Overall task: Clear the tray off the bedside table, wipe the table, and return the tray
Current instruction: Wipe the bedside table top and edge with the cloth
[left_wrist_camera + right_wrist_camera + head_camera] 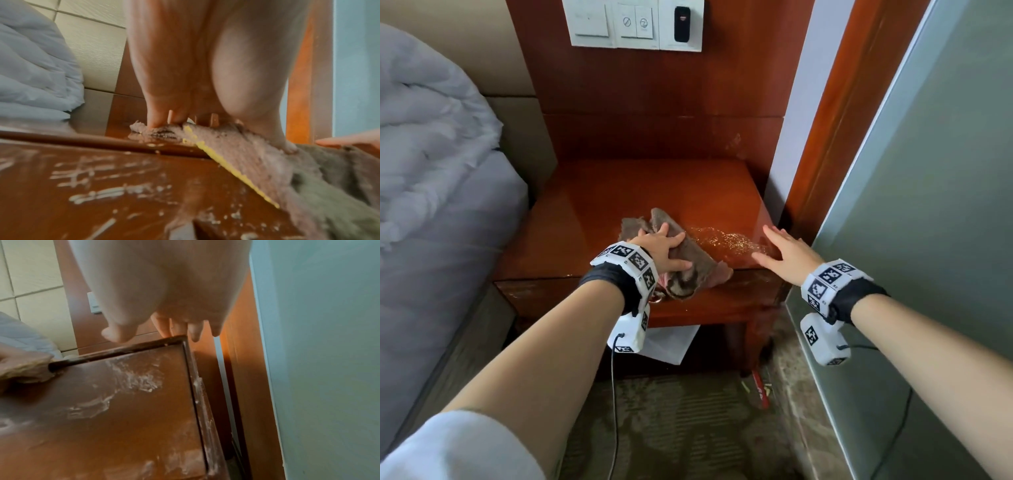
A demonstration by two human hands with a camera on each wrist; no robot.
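The bedside table (640, 192) is glossy reddish wood, and no tray shows in any view. A brown-grey cloth (688, 253) lies crumpled at its front edge, partly hanging over. My left hand (661, 246) presses on the cloth with spread, fairly straight fingers. The left wrist view shows fingertips (154, 125) pushing down into the cloth (257, 162), which has a yellow hem. To the cloth's right a wet, speckled patch (722, 240) glistens on the wood. My right hand (780, 250) is open, held flat over the table's front right corner. In the right wrist view its fingers (164, 327) are above the table edge (123, 350).
A bed with a rumpled pale duvet (431, 137) borders the table on the left. A wooden door frame (835, 102) and a frosted glass panel (928, 205) close in the right. White switch plates (633, 24) hang above. White paper (667, 342) and a red item (760, 387) lie below.
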